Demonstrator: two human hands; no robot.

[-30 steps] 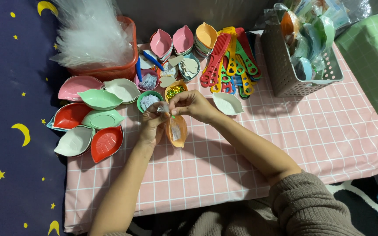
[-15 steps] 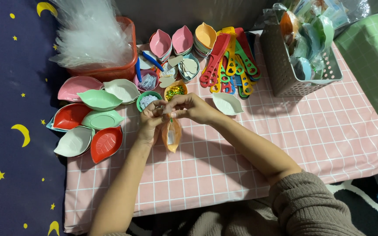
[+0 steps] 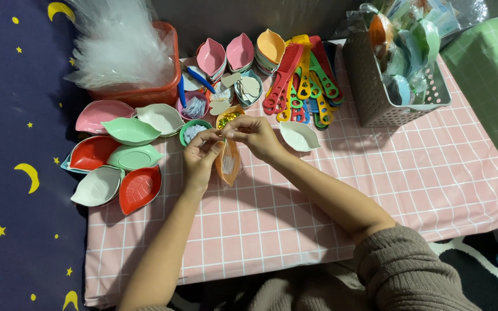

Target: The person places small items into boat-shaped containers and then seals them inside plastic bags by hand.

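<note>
Pinching the top of a clear plastic bag [image 3: 227, 164] with both hands, the person holds it above the pink checked tablecloth [image 3: 376, 190], near the far left part of it. The left hand [image 3: 200, 158] closes thumb and fingers on the left side of the bag mouth, and the right hand [image 3: 255, 135] closes its fingertips on the right side, so both grips are tight and small, almost touching each other. To do this step well, I think the fingers should keep the mouth of the bag gathered evenly and not pull apart, because the thin film can slip or tear easily. The bag hangs down from the fingers and carries an orange leaf-shaped dish [image 3: 226, 167] with a small pale packet inside; the dish looks upright and slightly tilted. Just behind the hands stand a green cup [image 3: 192, 130] with bluish pieces and an orange cup [image 3: 230, 117] with glittering bits. Along the left edge lie many leaf-shaped dishes [image 3: 123, 155]; a white dish [image 3: 299, 136] lies right of the hands.
</note>
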